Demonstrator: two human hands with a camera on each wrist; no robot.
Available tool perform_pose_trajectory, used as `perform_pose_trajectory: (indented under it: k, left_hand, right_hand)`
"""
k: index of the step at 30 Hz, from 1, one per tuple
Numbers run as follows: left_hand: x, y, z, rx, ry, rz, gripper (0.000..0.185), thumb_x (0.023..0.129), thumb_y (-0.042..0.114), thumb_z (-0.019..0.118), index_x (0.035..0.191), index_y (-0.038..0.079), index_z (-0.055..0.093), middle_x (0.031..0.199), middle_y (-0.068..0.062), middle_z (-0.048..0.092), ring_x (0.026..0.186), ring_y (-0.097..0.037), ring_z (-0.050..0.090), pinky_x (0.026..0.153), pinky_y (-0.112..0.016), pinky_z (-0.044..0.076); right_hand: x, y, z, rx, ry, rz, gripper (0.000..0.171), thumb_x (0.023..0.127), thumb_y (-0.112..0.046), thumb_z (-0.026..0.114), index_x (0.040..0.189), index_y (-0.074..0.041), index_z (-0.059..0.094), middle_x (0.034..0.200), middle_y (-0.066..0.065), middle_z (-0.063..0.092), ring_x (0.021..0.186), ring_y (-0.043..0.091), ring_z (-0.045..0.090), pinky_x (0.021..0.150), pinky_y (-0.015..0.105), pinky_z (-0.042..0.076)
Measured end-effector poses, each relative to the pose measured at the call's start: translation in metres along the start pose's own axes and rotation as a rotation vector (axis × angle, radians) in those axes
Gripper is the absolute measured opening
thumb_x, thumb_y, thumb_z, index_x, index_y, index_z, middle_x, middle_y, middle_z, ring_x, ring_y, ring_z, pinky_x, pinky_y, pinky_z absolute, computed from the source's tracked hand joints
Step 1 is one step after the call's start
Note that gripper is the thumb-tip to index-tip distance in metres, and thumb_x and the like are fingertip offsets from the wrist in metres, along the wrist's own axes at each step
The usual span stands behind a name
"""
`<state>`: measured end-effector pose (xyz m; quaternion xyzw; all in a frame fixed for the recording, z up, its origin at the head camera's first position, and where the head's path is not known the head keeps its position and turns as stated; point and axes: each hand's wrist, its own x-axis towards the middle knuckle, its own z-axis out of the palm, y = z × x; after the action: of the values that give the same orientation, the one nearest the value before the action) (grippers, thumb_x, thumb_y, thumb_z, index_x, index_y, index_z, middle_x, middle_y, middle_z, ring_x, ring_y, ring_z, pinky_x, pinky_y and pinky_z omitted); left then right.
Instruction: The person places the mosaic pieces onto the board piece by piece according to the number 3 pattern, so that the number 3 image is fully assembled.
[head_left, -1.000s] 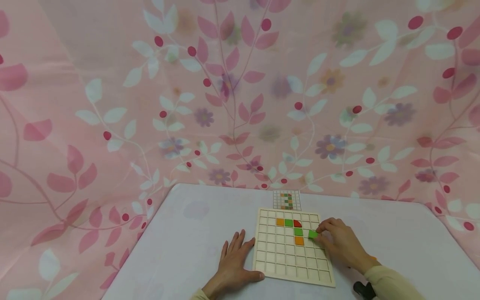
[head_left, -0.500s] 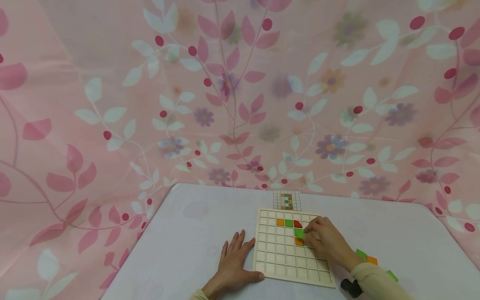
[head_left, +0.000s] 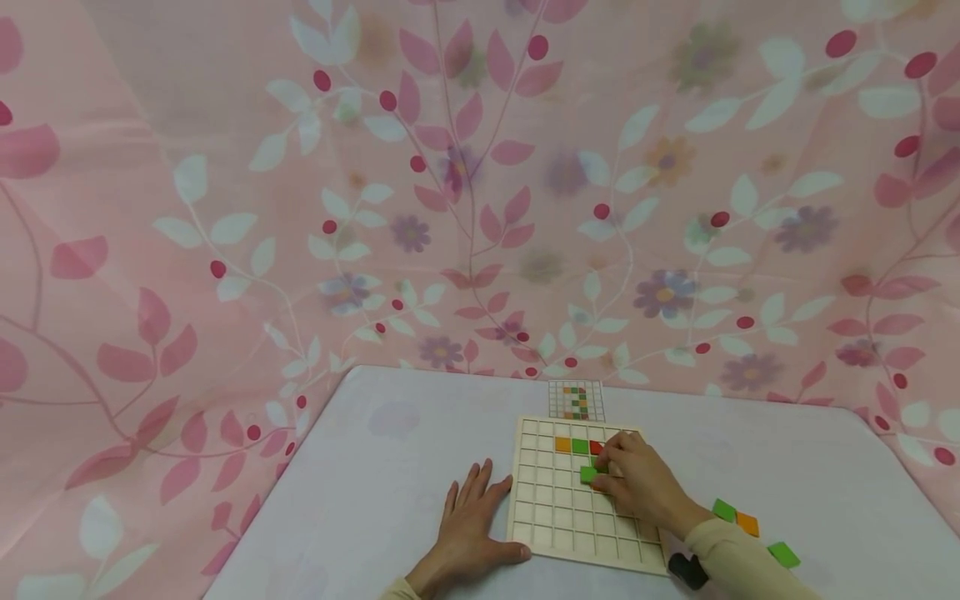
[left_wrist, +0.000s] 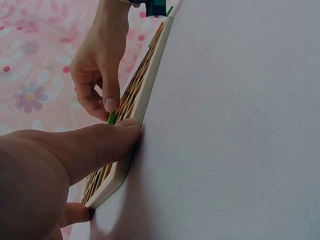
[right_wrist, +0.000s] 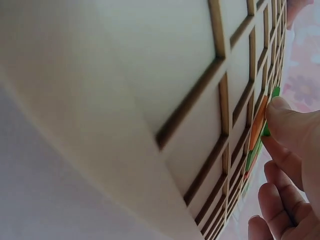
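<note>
Green tile [head_left: 588,475] pinched over a wooden board [head_left: 543,517].
Nearest, the left hand [head_left: 471,522] spreads out and touches the board's edge, maybe to keep it still. The right hand's [head_left: 643,482] grip pinches the tile's side, perhaps leaving the rest free. Farther, I see a picture card [head_left: 576,401], probably there for peeking.

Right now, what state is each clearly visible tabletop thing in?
Gridded wooden board: flat, partly filled
Green square tile: pinched over the board
Right hand: pinching that tile
Left hand: straight fingers, thumb on board
Far orange tile: seated
Far green tile: seated
Red tile: seated
Pattern card: flat, face up
Loose orange tile: lying on table
Loose green tiles: same
</note>
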<state>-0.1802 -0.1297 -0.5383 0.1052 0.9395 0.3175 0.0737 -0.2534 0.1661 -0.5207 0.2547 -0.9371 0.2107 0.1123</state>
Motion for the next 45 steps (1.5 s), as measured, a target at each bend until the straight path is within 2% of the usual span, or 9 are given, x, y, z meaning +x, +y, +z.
perform_pose_trajectory:
  k: [12,20,26,45]
  left_hand:
    - [0.002,-0.002,0.001,0.010,0.007,0.008,0.100,0.067,0.062,0.079,0.150,0.021,0.043,0.165,-0.012,0.015,0.153,-0.033,0.007,0.117,-0.065,0.002]
    - [0.001,-0.003,0.002,0.009,0.004,0.004,0.100,0.067,0.063,0.079,0.150,0.022,0.043,0.165,-0.012,0.015,0.153,-0.034,0.008,0.117,-0.065,0.003]
    - [0.001,-0.002,0.001,0.005,0.008,0.002,0.100,0.066,0.063,0.080,0.150,0.022,0.043,0.165,-0.012,0.015,0.153,-0.034,0.008,0.117,-0.065,0.003]
    - [0.001,0.000,-0.001,-0.002,-0.002,-0.006,0.099,0.066,0.062,0.080,0.149,0.021,0.044,0.165,-0.012,0.015,0.153,-0.034,0.007,0.117,-0.066,0.003]
  right_hand:
    - [0.007,-0.007,0.001,-0.059,-0.007,-0.017,0.018,0.073,-0.032,0.088,0.082,-0.024,0.076,0.098,-0.006,0.058,0.094,0.015,0.051,0.081,0.040,0.048]
    - [0.006,-0.009,0.002,-0.037,0.011,-0.056,0.015,0.071,-0.033,0.089,0.080,-0.026,0.078,0.096,-0.009,0.058,0.091,0.011,0.049,0.078,0.038,0.047]
    - [0.008,-0.007,0.001,-0.013,-0.009,-0.065,0.015,0.071,-0.032,0.088,0.081,-0.023,0.081,0.096,-0.007,0.059,0.091,0.011,0.049,0.077,0.036,0.048]
    - [0.011,-0.014,-0.006,0.091,-0.078,-0.013,0.012,0.072,-0.025,0.089,0.078,-0.019,0.081,0.095,-0.008,0.059,0.092,0.010,0.049,0.079,0.034,0.049]
